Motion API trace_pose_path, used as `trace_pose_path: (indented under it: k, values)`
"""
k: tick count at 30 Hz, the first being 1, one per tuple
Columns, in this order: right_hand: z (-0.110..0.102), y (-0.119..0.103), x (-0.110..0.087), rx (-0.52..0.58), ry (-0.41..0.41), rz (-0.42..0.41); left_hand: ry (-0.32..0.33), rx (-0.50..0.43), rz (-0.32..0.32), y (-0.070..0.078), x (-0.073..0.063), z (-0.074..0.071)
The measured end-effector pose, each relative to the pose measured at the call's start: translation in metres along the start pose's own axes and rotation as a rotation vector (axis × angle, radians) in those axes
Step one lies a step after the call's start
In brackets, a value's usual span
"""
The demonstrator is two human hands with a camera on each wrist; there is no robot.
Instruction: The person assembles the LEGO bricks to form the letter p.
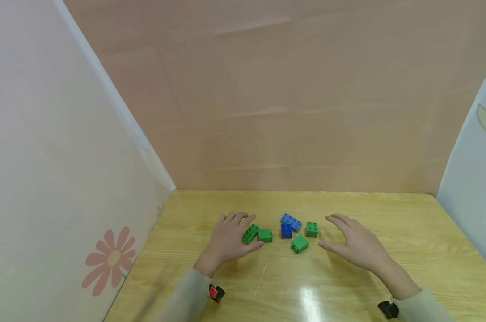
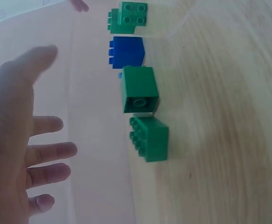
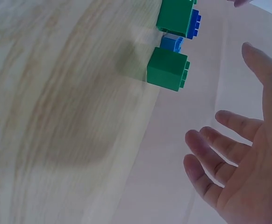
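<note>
Several toy building bricks lie in a loose group on the wooden table. My left hand [image 1: 230, 239], fingers spread and holding nothing, hovers at the group's left side. Nearest to it are a long green brick [image 1: 250, 234] and a green brick lying on its side [image 1: 264, 235]. In the middle, a dark blue brick [image 1: 286, 231] sits against a lighter blue long brick [image 1: 291, 222]. Another green brick [image 1: 299, 244] lies tipped in front of them. To the right a green brick [image 1: 312, 229] stands studs up. Beside it my right hand [image 1: 357, 246] is held apart, fingers loosely extended, gripping nothing.
The wooden table [image 1: 166, 268] ends at a brown paper-covered back wall [image 1: 291, 112]. A white panel with a pink flower [image 1: 110, 259] borders the left, and another white panel [image 1: 476, 188] the right. Both wrists wear dark bands.
</note>
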State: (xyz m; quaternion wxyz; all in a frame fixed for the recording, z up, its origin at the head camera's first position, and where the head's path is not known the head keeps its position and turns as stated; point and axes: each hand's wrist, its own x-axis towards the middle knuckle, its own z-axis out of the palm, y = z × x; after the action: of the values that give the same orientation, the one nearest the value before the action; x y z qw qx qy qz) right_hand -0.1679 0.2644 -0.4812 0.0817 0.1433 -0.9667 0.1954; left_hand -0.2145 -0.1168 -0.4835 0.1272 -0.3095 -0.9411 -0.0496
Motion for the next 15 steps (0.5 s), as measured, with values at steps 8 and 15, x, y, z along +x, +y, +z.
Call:
trace_pose_path:
  k: [8,15]
  values:
    - [0.016,0.006,0.006,0.121,-0.031,0.058,-0.034,-0.049,0.038,0.002,0.005,0.019]
    - [0.032,0.014,0.015,0.276,-0.077,0.113,-0.113,-0.088,0.0,0.006,0.018,0.032]
